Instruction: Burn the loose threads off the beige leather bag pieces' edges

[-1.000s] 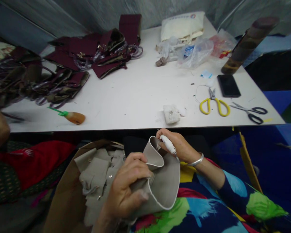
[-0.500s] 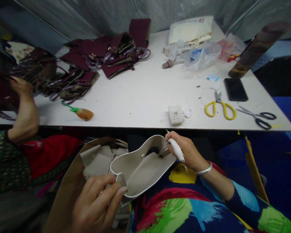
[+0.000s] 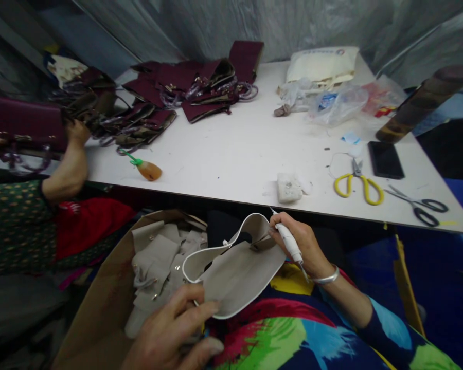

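Here, cardboard box (image 3: 100, 288): set to the left of the grey bag (image 3: 239, 277), with grey pieces piled inside; snagging on it is best avoided.
Left hand (image 3: 162, 329): placed at the grey bag's near left end, fingers laid over the rim, thumb apart; whether the rim is pinched cannot be told. A light, steady hold seems advisable, so that no crease is pressed in.
Grey bag: seen between both hands, mouth open, pale rim curved in waves; the stretch being handled is best kept taut.
White-wrapped tool (image 3: 289, 241): angled with its tip just beyond the grey bag's far right end; the inner wall should be spared any scratch.
Right hand (image 3: 303, 239): closed round the tool beside the grey bag's right end; short, controlled movements seem called for.
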Motion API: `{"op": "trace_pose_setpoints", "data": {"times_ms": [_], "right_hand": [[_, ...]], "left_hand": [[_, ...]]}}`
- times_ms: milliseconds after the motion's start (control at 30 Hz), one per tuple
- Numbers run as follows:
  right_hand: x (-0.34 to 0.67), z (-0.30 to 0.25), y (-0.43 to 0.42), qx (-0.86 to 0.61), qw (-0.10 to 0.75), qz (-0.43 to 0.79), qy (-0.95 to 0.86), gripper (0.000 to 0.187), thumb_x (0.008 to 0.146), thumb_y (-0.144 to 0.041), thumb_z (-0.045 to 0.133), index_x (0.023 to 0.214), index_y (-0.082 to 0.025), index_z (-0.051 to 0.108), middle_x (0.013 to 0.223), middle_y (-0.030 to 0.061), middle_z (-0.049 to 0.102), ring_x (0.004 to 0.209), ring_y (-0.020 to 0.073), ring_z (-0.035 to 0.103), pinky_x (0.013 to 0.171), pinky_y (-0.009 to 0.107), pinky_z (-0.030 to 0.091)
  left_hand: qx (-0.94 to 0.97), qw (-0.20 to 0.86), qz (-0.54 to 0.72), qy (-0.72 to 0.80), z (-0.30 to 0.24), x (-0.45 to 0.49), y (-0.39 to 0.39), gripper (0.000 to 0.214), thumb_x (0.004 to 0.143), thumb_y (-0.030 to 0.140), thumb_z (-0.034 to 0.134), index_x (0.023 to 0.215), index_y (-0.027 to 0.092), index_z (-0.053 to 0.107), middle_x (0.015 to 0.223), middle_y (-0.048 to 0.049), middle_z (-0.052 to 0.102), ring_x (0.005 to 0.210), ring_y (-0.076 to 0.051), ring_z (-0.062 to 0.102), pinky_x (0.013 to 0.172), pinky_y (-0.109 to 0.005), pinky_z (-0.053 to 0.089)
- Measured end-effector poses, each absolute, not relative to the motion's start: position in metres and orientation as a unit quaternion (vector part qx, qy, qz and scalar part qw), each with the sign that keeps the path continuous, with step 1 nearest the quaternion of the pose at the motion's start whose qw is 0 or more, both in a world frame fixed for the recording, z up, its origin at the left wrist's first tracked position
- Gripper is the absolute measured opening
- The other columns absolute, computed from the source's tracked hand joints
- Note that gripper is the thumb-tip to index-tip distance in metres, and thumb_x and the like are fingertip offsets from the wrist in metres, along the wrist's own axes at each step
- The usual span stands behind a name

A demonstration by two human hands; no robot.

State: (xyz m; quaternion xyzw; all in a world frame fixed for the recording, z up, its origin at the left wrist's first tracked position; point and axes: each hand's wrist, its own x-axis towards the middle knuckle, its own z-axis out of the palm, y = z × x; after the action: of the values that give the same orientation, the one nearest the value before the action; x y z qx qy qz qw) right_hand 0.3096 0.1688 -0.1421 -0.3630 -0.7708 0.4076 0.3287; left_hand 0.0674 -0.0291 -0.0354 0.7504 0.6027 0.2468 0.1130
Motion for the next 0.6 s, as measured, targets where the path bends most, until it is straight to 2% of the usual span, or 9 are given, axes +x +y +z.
{"op": "trace_pose_setpoints", "data": {"times_ms": [100,200,333,500,600], "right_hand": [[0.309,-0.142,0.169,-0.365,0.322,0.401,-0.777,0.004,0.097,-0.019,0.059,0.096,-0.022,0.062,0.08,-0.0023,0.062,0.067,0.0122,0.055,0.064,0.023,0.039],[0.309,-0.141,0.169,-0.361,0.308,0.39,-0.789,0.006,0.096,-0.018,0.059,0.097,-0.022,0.063,0.08,-0.0023,0.063,0.068,0.0124,0.057,0.065,0.023,0.039],[0.311,-0.138,0.17,-0.355,0.284,0.384,-0.803,0.007,0.096,-0.02,0.058,0.101,-0.022,0.063,0.083,-0.0013,0.066,0.071,0.0142,0.059,0.067,0.024,0.04],[0.311,-0.133,0.168,-0.372,0.288,0.414,-0.779,0.006,0.1,-0.027,0.058,0.099,-0.022,0.061,0.08,-0.0017,0.062,0.067,0.0133,0.055,0.063,0.023,0.039],[0.31,-0.129,0.166,-0.377,0.294,0.417,-0.773,0.012,0.102,-0.034,0.06,0.099,-0.023,0.061,0.075,-0.0028,0.058,0.064,0.0128,0.052,0.06,0.023,0.038]], "left_hand": [[0.688,0.065,0.292,0.662,-0.04,0.068,-0.026,0.011,0.096,0.03,0.067,0.094,0.024,0.075,0.101,-0.0064,0.075,0.086,-0.018,0.076,0.07,-0.02,0.061],[0.654,0.036,0.318,0.685,-0.048,0.074,-0.022,0.01,0.094,0.022,0.067,0.087,0.023,0.073,0.102,-0.0053,0.075,0.09,-0.019,0.076,0.077,-0.023,0.061],[0.649,0.059,0.331,0.682,-0.056,0.084,-0.02,0.009,0.094,0.02,0.066,0.088,0.024,0.071,0.094,-0.0027,0.073,0.085,-0.017,0.074,0.075,-0.023,0.058],[0.647,0.085,0.311,0.692,-0.059,0.091,-0.022,0.013,0.097,0.017,0.06,0.098,0.024,0.071,0.099,-0.0028,0.067,0.087,-0.015,0.07,0.075,-0.022,0.055],[0.633,0.053,0.316,0.705,-0.059,0.092,-0.023,0.012,0.096,0.018,0.062,0.091,0.023,0.071,0.097,-0.0025,0.063,0.086,-0.015,0.067,0.073,-0.024,0.053]]}}
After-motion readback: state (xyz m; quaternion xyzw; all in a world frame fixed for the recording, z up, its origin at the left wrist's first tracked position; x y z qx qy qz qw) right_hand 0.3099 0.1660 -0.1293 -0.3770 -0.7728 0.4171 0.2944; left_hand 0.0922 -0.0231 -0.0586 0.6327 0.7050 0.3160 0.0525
